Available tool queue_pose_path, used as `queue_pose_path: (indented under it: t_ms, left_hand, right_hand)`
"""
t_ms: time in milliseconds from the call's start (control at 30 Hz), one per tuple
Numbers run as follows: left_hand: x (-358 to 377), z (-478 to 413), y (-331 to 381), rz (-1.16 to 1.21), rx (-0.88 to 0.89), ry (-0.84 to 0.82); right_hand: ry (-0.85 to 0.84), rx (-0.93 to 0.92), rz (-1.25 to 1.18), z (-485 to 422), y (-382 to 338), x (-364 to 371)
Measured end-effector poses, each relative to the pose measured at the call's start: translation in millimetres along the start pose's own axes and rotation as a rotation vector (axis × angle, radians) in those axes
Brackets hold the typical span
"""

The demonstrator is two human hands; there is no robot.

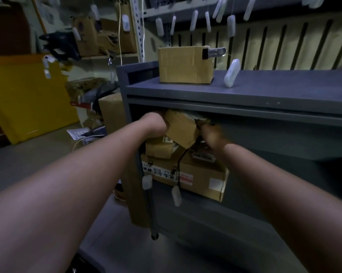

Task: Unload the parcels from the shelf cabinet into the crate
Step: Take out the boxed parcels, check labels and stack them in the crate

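Both my arms reach into the upper opening of a dark grey shelf cabinet [245, 95]. My left hand [153, 124] and my right hand [212, 137] grip the two sides of a small, tilted cardboard parcel [183, 130]. Its fingers are mostly hidden behind the parcel. Under it lie another small cardboard parcel [159, 148] and a large labelled cardboard box [197, 175] that sticks out over the shelf edge. White tags on cords hang from these parcels. No crate is in view.
A cardboard box [184, 65] and a white tag [232, 72] stand on the cabinet's top. To the left lie a yellow board [24, 99], a pile of boxes and bags [93, 95] and papers on the floor. Many white tags hang from racks above.
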State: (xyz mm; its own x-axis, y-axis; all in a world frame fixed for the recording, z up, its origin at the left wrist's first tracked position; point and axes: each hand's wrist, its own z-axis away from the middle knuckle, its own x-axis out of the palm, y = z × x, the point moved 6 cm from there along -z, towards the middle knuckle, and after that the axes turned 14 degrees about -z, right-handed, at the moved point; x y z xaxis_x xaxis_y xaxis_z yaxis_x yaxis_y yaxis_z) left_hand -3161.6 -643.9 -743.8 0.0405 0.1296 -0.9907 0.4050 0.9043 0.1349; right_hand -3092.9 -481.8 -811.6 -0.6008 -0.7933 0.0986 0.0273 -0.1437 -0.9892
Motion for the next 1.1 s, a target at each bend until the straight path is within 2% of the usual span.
queue_pose_path:
  t_ms: [167, 267, 433, 633, 833, 1100]
  left_hand:
    - [14, 5, 2, 0.153, -0.004, -0.044]
    - [17, 18, -3, 0.320, -0.008, -0.020]
    - [30, 71, -6, 0.662, -0.001, -0.114]
    - [46, 154, -12, 0.921, -0.066, -0.183]
    - [80, 230, -17, 1.048, -0.176, -0.285]
    - [117, 308, -26, 1.086, -0.161, -0.400]
  right_hand:
    - [0.021, 0.112, -0.187, 10, 17, -2]
    - [0.041, 0.121, -0.174, 29, 18, -11]
    - [0.013, 0.143, -0.146, 81, 21, -29]
    - [0.028, 0.000, -0.162, 167, 22, -52]
    - [-0.030, -0.058, -0.184, 263, 36, -71]
    - [0.015, -0.123, -0.239, 333, 84, -95]
